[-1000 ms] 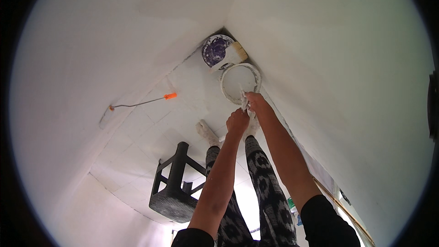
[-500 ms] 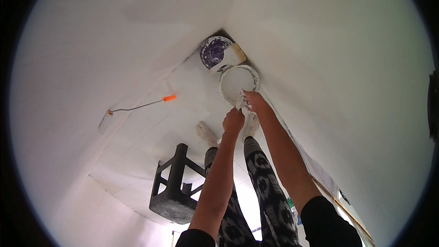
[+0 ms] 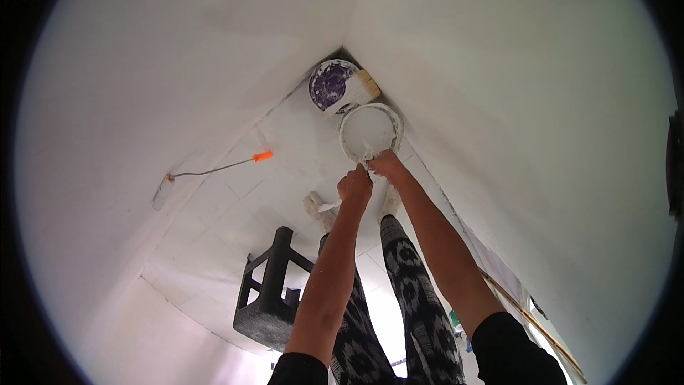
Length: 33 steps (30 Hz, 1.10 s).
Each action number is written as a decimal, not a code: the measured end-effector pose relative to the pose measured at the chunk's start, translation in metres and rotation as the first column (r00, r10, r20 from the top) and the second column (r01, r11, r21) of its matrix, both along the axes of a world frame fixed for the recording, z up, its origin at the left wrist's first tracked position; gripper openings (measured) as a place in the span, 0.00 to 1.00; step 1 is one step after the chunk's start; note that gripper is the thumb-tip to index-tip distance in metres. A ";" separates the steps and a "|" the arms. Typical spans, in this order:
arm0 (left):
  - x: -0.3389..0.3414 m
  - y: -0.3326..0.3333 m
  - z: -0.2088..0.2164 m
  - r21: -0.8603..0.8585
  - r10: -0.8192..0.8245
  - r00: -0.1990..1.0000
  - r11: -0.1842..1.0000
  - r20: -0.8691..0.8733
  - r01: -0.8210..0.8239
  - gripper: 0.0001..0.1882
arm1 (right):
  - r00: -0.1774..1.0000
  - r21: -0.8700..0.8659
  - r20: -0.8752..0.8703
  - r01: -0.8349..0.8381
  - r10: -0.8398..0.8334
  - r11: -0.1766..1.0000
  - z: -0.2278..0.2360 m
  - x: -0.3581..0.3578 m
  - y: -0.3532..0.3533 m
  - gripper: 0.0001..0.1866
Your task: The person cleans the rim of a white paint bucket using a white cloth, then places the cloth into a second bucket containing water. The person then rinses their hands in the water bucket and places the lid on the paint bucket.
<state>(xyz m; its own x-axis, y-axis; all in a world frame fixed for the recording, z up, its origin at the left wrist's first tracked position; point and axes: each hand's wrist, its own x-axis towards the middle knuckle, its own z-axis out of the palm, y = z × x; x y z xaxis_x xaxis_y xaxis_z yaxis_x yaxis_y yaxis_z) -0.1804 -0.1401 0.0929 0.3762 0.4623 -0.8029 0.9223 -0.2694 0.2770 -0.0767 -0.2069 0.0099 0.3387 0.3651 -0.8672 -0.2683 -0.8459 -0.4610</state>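
A round white bucket point(image 3: 342, 133) with whitish liquid inside stands on the floor before me. At its near rim both my hands are together, fingers closed on a crumpled white rag-like piece point(image 3: 369, 152); whether it is cloth or plastic I cannot tell. My right hand point(image 3: 388, 165) grips it by the rim, knuckles up. My left hand point(image 3: 354, 185) is a closed fist just nearer to me and to the left, touching or almost touching the right. A white strip point(image 3: 328, 207) shows beside the left wrist. The fingertips of both hands are mostly hidden.
In the corner behind the bucket sits a purple-and-white paint-smeared lid or tub point(image 3: 329, 84) with a wide brush point(image 3: 368, 85) on it. A paint roller point(image 3: 214, 167) with an orange handle lies left. A black plastic stool point(image 3: 271, 292) lies tipped near my legs. Walls rise both sides.
Both hands have drawn slightly toward me and left. Less of the white piece shows between them, and a white strip now shows by the left wrist.
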 end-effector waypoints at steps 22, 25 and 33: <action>0.021 -0.021 0.002 0.038 -0.032 0.998 0.999 0.063 0.030 0.12 | 0.978 -0.175 0.203 0.084 -0.047 0.981 -0.042 0.004 -0.018 0.14; 0.021 -0.018 0.005 0.015 0.010 0.999 1.000 0.046 -0.011 0.13 | 0.950 -0.151 0.255 0.221 -0.178 0.963 -0.057 -0.007 -0.016 0.13; 0.036 -0.019 0.007 0.021 0.008 0.995 1.000 0.098 -0.010 0.14 | 0.892 -0.140 0.319 -0.290 0.320 0.947 -0.101 0.026 -0.037 0.12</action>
